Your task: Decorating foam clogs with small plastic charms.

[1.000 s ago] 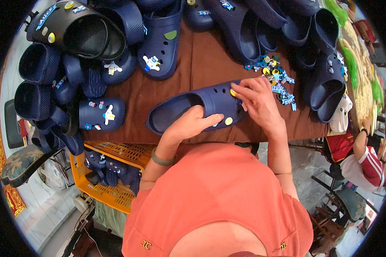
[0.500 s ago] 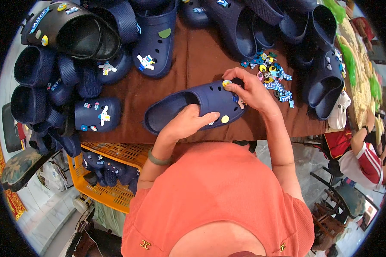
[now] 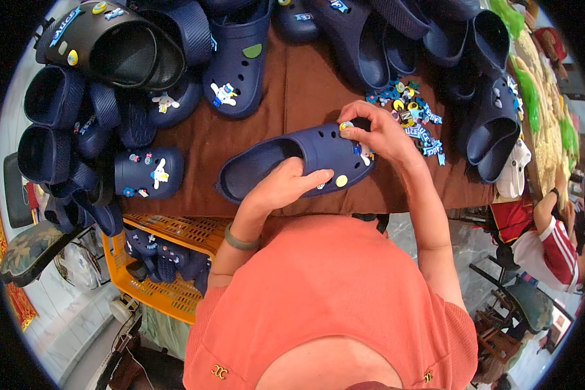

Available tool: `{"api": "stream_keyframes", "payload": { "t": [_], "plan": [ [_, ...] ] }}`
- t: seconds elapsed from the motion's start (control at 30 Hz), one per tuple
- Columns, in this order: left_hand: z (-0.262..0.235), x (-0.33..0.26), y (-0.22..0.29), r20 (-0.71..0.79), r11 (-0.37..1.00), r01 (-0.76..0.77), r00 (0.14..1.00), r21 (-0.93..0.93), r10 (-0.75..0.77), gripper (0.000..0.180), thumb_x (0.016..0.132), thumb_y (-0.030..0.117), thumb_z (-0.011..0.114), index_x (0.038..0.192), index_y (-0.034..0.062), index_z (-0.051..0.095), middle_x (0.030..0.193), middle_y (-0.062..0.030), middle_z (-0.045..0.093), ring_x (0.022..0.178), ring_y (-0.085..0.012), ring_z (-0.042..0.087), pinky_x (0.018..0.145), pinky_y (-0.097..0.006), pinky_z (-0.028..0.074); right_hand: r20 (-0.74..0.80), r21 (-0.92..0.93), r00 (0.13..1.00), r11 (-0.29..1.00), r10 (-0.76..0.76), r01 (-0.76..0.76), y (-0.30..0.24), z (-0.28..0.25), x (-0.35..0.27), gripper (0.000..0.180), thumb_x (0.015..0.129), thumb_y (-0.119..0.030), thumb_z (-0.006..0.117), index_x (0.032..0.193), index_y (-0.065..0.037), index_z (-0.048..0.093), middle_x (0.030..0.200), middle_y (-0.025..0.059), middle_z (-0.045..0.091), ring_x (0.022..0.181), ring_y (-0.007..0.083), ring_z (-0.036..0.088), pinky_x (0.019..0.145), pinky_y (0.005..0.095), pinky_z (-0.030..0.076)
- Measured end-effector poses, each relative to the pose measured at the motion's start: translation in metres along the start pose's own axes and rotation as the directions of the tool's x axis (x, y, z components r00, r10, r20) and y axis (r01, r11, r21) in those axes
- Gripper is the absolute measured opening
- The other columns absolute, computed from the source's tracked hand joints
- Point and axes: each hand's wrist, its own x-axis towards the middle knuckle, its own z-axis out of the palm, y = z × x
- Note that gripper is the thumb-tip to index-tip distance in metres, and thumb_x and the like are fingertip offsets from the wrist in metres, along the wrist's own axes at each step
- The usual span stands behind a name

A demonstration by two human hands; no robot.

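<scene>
Across a brown-covered worktop [image 3: 305,91], gripping a navy clog [image 3: 315,156] at its opening with the left hand [image 3: 276,185] and pinching a yellow charm [image 3: 345,127] at the clog's far edge with the right hand [image 3: 383,133]. Could lose the charm through an askew press. Nearby, legible lettering on blue banner charms [image 3: 433,150].

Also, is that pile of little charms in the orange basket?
No, the pile of charms lies on the brown tablecloth, while the orange basket holds blue shoes.
</scene>
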Motion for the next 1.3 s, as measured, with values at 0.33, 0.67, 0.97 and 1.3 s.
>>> {"api": "stream_keyframes", "payload": {
  "t": [0.33, 0.67, 0.97, 1.3],
  "plan": [
    [0.002, -0.003, 0.009, 0.005, 0.998, -0.031, 0.999, -0.052, 0.031, 0.045, 0.091, 0.022, 0.062, 0.124, -0.0067, 0.055, 0.116, -0.0107, 0.062, 0.105, -0.0172, 0.058, 0.094, -0.03, 0.046, -0.11, 0.272, 0.993, 0.962, 0.044, -0.013, 0.016, 0.009, -0.013, 0.023, 0.083, -0.014, 0.072, 0.103, -0.002, 0.07, 0.108, 0.0077, 0.065, 0.108, 0.0178, 0.058, 0.094, 0.0305, 0.043],
    [0.0, -0.002, 0.016, 0.016, 0.997, -0.02, 1.0, 0.08, 0.018, 0.047, 0.087, 0.021, 0.067, 0.126, -0.0033, 0.055, 0.118, -0.0083, 0.061, 0.106, -0.0168, 0.057, 0.094, -0.031, 0.045, -0.145, 0.226, 0.988, 0.97, -0.059, 0.091, 0.02, 0.008, -0.019, 0.016, 0.084, -0.008, 0.07, 0.099, -0.002, 0.068, 0.109, 0.0086, 0.062, 0.108, 0.0185, 0.057, 0.097, 0.033, 0.044],
    [0.006, -0.006, 0.017, -0.106, 0.997, 0.08, 0.991, -0.012, -0.081, 0.035, 0.087, 0.014, 0.062, 0.115, -0.0073, 0.06, 0.11, -0.0086, 0.065, 0.098, -0.0156, 0.06, 0.087, -0.029, 0.046, 0.041, 0.009, 0.975, 0.976, -0.217, 0.217, 0.013, -0.012, -0.002, 0.016, 0.082, -0.017, 0.073, 0.095, -0.007, 0.07, 0.099, 0.0057, 0.068, 0.103, 0.0221, 0.059, 0.094, 0.0354, 0.041],
    [0.012, -0.001, 0.02, -0.106, 0.997, 0.075, 0.991, -0.021, -0.077, 0.026, 0.087, 0.015, 0.066, 0.101, -0.0068, 0.066, 0.095, -0.0035, 0.066, 0.083, -0.0111, 0.059, 0.076, -0.027, 0.047, 0.234, -0.404, 0.95, 0.868, -0.206, 0.288, -0.014, -0.029, 0.013, 0.018, 0.074, -0.014, 0.069, 0.089, -0.006, 0.073, 0.09, 0.0145, 0.069, 0.085, 0.0336, 0.066, 0.073, 0.0414, 0.052]
  ]
}}
